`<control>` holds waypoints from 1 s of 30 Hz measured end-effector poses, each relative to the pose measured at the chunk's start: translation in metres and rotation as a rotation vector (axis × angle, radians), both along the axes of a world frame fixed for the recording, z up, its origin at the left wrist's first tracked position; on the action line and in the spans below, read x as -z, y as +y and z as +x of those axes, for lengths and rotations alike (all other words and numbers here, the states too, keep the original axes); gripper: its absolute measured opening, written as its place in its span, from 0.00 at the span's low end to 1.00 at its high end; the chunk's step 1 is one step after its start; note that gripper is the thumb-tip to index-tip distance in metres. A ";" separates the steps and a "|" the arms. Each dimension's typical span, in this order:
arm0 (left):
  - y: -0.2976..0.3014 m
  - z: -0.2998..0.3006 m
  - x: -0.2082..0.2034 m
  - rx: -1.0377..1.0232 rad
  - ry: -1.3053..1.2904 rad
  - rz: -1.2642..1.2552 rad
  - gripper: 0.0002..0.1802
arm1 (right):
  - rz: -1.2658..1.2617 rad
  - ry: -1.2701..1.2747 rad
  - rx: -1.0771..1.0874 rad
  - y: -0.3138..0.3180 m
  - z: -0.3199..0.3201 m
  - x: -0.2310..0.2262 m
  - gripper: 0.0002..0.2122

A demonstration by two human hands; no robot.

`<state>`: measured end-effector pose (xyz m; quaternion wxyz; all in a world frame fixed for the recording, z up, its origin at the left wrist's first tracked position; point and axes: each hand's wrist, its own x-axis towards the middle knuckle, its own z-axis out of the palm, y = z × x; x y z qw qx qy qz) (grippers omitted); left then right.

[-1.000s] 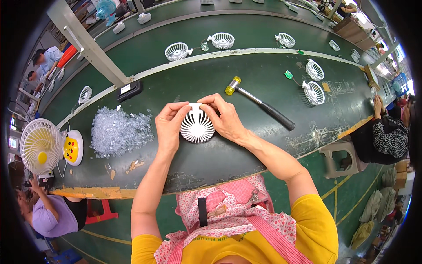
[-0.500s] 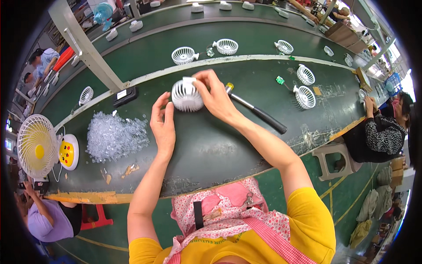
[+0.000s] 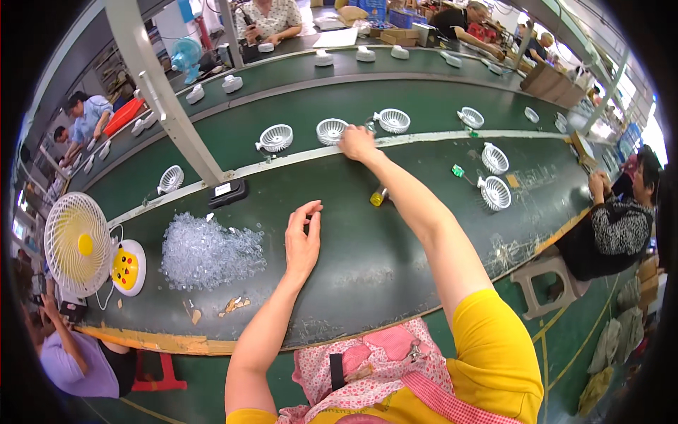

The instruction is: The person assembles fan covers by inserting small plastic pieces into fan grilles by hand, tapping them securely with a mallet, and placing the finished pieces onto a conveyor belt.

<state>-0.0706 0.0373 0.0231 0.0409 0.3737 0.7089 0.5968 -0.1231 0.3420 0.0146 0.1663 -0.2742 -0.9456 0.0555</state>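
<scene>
My right hand (image 3: 358,143) reaches over the pale strip at the bench edge, its fingers closed at the right rim of a round white slatted fan housing (image 3: 331,131). The fingertips are partly hidden. Left of that housing lies another white fan housing (image 3: 276,138), and a third fan housing (image 3: 393,121) is just right of my hand. My left hand (image 3: 303,242) hovers over the dark bench with its fingers stretched and nothing in it. Under my right forearm a hammer shows its yellow head (image 3: 378,197); its handle is hidden.
A heap of small clear plastic pieces (image 3: 208,254) lies left of my left hand, near a black box (image 3: 228,192). A white-and-yellow fan (image 3: 79,244) stands far left. Two fan housings (image 3: 494,192) with a green circuit board lie right. A metal post (image 3: 162,92) rises at the bench edge.
The fan housing between my hands is gone from there, and an extra one lies on the belt. My right hand has moved forward to another housing. The view has tilted up.
</scene>
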 end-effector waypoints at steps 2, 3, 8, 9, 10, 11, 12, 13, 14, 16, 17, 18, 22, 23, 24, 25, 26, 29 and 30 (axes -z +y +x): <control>-0.002 -0.001 0.001 0.002 0.009 0.004 0.13 | -0.010 0.008 -0.066 0.014 0.013 -0.008 0.11; -0.001 -0.001 0.000 -0.002 0.007 0.012 0.13 | 0.091 0.045 -0.084 0.019 0.021 -0.007 0.11; -0.011 -0.006 -0.003 -0.119 0.443 0.054 0.20 | 0.409 0.343 -0.222 -0.053 0.064 -0.041 0.07; -0.013 -0.005 -0.004 -0.126 0.529 -0.023 0.31 | 0.466 0.308 -0.230 -0.080 0.080 -0.049 0.07; -0.013 -0.002 -0.008 -0.125 0.517 -0.029 0.31 | 0.431 0.253 -0.284 -0.107 0.099 -0.059 0.08; -0.010 0.002 -0.012 -0.109 0.600 -0.059 0.35 | 0.399 0.272 -0.351 -0.124 0.114 -0.055 0.10; -0.008 0.005 -0.013 -0.088 0.680 -0.092 0.40 | 0.314 0.209 -0.409 -0.140 0.128 -0.050 0.12; -0.008 0.004 -0.011 -0.067 0.715 -0.170 0.46 | 0.210 0.166 -0.471 -0.157 0.142 -0.052 0.16; -0.008 0.002 -0.008 -0.039 0.732 -0.204 0.46 | 0.017 0.157 -0.558 -0.163 0.152 -0.047 0.22; -0.012 -0.003 0.000 -0.011 0.761 -0.239 0.42 | -0.389 0.270 -0.616 -0.165 0.162 -0.042 0.27; -0.011 -0.004 -0.002 -0.003 0.754 -0.250 0.36 | -0.320 0.301 -0.617 -0.164 0.166 -0.043 0.27; -0.011 -0.003 -0.005 -0.013 0.777 -0.230 0.29 | -0.376 0.295 -0.564 -0.164 0.171 -0.043 0.29; -0.010 -0.001 -0.008 0.016 0.838 -0.251 0.22 | -0.280 0.320 -0.485 -0.160 0.177 -0.024 0.21; -0.011 -0.001 -0.006 0.052 0.770 -0.237 0.20 | -0.250 0.301 -0.501 -0.161 0.177 -0.024 0.16; -0.011 -0.001 -0.005 0.086 0.702 -0.223 0.19 | -0.219 0.284 -0.516 -0.162 0.178 -0.025 0.11; -0.011 0.000 -0.005 0.090 0.702 -0.228 0.19 | -0.224 0.285 -0.514 -0.164 0.179 -0.027 0.11; -0.012 0.000 -0.005 0.052 0.755 -0.203 0.17 | -0.302 0.304 -0.513 -0.168 0.180 -0.031 0.07; -0.011 0.005 -0.010 -0.006 0.838 -0.177 0.14 | -0.398 0.364 -0.517 -0.178 0.182 -0.035 0.05; -0.010 0.007 -0.010 -0.048 0.844 -0.199 0.14 | -0.414 0.402 -0.526 -0.180 0.183 -0.036 0.05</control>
